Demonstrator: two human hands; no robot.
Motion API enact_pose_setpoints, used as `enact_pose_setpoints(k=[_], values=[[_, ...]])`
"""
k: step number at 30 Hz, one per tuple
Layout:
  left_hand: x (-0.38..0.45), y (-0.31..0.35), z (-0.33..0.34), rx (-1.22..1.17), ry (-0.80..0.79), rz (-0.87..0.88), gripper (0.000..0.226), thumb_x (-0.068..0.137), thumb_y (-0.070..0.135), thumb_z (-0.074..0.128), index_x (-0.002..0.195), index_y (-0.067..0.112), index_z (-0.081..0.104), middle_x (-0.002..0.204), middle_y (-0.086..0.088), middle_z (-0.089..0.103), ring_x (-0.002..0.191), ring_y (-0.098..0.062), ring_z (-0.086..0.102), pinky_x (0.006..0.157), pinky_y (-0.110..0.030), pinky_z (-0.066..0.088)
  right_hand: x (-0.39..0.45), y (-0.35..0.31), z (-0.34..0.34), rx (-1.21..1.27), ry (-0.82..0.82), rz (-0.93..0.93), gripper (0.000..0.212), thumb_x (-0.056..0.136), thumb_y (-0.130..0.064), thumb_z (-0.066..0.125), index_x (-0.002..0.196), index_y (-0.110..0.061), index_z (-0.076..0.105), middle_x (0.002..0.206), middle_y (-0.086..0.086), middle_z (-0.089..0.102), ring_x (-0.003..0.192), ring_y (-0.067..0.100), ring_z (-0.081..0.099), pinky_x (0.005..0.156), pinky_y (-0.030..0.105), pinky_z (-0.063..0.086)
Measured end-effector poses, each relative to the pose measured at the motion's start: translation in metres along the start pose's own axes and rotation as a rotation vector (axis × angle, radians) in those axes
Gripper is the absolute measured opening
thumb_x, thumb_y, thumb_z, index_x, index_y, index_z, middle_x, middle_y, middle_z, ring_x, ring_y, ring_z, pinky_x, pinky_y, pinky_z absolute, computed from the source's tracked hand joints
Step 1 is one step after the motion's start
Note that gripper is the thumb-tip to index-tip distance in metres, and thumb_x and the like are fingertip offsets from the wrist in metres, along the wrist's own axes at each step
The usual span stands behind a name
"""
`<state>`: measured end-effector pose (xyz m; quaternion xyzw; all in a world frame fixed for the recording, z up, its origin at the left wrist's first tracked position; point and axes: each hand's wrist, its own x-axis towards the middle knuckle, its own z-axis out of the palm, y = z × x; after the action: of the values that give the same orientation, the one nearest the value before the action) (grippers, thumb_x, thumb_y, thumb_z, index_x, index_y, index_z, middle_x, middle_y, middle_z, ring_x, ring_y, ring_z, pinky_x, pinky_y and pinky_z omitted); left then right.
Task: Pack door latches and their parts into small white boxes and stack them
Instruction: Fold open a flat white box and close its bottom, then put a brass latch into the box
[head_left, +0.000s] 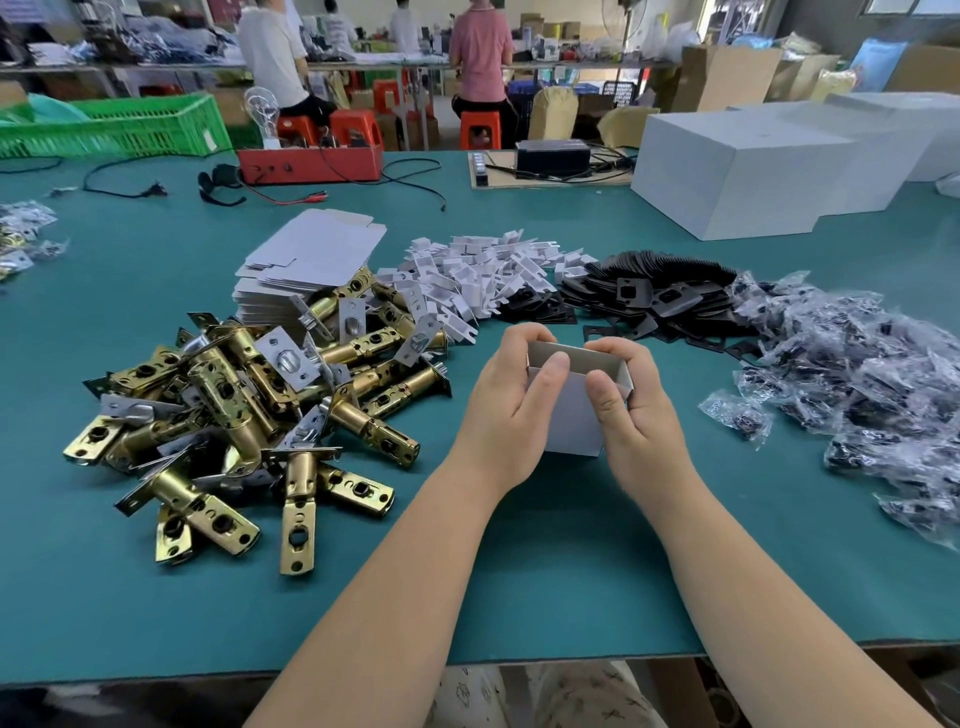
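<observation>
Left hand (511, 395): grasps the left side of the small white box (574, 410), thumb over its open top.
Right hand (631, 400): grasps the box's right side, thumb on the front panel.
Box: centre of frame, held just above the green table (363, 597); whether it holds anything cannot be told.
Brass latches (249, 410): heaped at left.
Flat box blanks (306, 260): stacked behind the latches.
Black plates (660, 296): upper right of centre.
Bagged parts (857, 374): right edge.

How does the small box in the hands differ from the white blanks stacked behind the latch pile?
The small white box is opened into a hollow sleeve; the stacked box blanks lie flat and unfolded. The box is gripped off the table by the left hand and right hand; the blanks rest untouched on the table. Both are plain white card.
</observation>
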<state>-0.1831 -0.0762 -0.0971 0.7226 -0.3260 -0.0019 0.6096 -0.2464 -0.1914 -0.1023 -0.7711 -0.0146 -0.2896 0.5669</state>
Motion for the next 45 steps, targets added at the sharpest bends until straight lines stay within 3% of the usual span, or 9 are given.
enact_pose_setpoints(k=[7,10,14,19,22,29,35,42,45], values=[[0.011,0.007,-0.012,0.069,-0.015,-0.058,0.034,0.092,0.046,0.031,0.111,0.033,0.056,0.1,0.013,0.057,0.087,0.008,0.049,0.077,-0.01,0.037,0.002,0.005,-0.003,-0.005,0.032,0.039,0.029,0.086,-0.037,0.051,0.114,-0.04,0.046,0.075,-0.023,0.049,0.067,-0.008,0.05,0.064,0.007,0.037],[0.034,0.007,-0.031,0.253,0.189,-0.162,0.027,0.096,0.032,0.041,0.114,0.027,0.061,0.089,0.014,0.056,0.076,0.006,0.052,0.068,-0.019,0.04,0.002,0.005,-0.002,-0.055,0.06,0.024,0.031,0.086,-0.036,0.052,0.115,-0.042,0.044,0.073,-0.023,0.041,0.064,-0.009,0.047,0.064,0.006,0.036],[0.057,-0.012,-0.072,0.716,0.246,-0.349,0.037,0.094,0.022,0.049,0.129,0.013,0.056,0.122,-0.008,0.057,0.102,-0.021,0.054,0.082,-0.033,0.045,0.001,0.006,-0.001,-0.08,0.06,0.039,0.033,0.085,-0.04,0.051,0.116,-0.047,0.041,0.073,-0.019,0.037,0.062,-0.005,0.046,0.064,0.007,0.036],[0.081,-0.025,-0.104,1.031,0.16,-0.413,0.027,0.092,0.02,0.047,0.107,0.004,0.063,0.109,-0.016,0.063,0.095,-0.032,0.056,0.075,-0.04,0.049,0.001,0.009,0.0,-0.058,0.054,0.082,0.038,0.084,-0.046,0.051,0.118,-0.051,0.036,0.073,-0.024,0.05,0.082,-0.002,0.047,0.08,0.016,0.037],[0.1,-0.024,-0.114,1.035,0.126,-0.509,0.018,0.093,0.011,0.044,0.103,0.001,0.056,0.107,-0.019,0.062,0.087,-0.031,0.053,0.067,-0.036,0.042,0.001,0.009,0.0,-0.068,0.062,0.081,0.034,0.084,-0.047,0.051,0.115,-0.051,0.037,0.081,-0.027,0.052,0.079,-0.008,0.05,0.073,0.008,0.036],[0.12,-0.025,-0.106,1.033,-0.062,-0.633,0.033,0.098,0.01,0.04,0.121,-0.004,0.058,0.121,-0.022,0.061,0.11,-0.039,0.059,0.09,-0.044,0.05,0.0,0.01,-0.001,-0.068,0.057,0.091,0.031,0.084,-0.047,0.053,0.112,-0.05,0.041,0.094,-0.035,0.059,0.085,-0.008,0.054,0.071,0.005,0.039],[0.117,-0.022,-0.111,0.893,0.058,-0.649,0.017,0.091,0.016,0.053,0.088,0.001,0.059,0.082,-0.013,0.067,0.08,-0.03,0.066,0.081,-0.038,0.056,0.002,0.009,0.0,-0.074,0.059,0.094,0.03,0.084,-0.047,0.053,0.111,-0.05,0.041,0.102,-0.024,0.056,0.085,-0.008,0.053,0.071,0.004,0.038],[0.101,0.006,-0.106,0.674,0.141,-0.564,0.031,0.076,0.008,0.065,0.106,0.007,0.07,0.102,-0.017,0.069,0.095,-0.033,0.068,0.085,-0.045,0.058,0.001,0.01,0.0,-0.072,0.065,0.095,0.029,0.084,-0.047,0.053,0.11,-0.051,0.041,0.102,-0.023,0.056,0.083,-0.006,0.053,0.071,0.007,0.04],[0.086,0.021,-0.099,0.609,0.194,-0.444,0.024,0.074,0.01,0.069,0.097,0.013,0.074,0.099,-0.012,0.067,0.092,-0.033,0.064,0.083,-0.045,0.056,0.001,0.01,0.0,-0.076,0.077,0.097,0.028,0.084,-0.046,0.053,0.109,-0.05,0.042,0.1,-0.022,0.057,0.081,-0.006,0.053,0.071,0.007,0.039]])
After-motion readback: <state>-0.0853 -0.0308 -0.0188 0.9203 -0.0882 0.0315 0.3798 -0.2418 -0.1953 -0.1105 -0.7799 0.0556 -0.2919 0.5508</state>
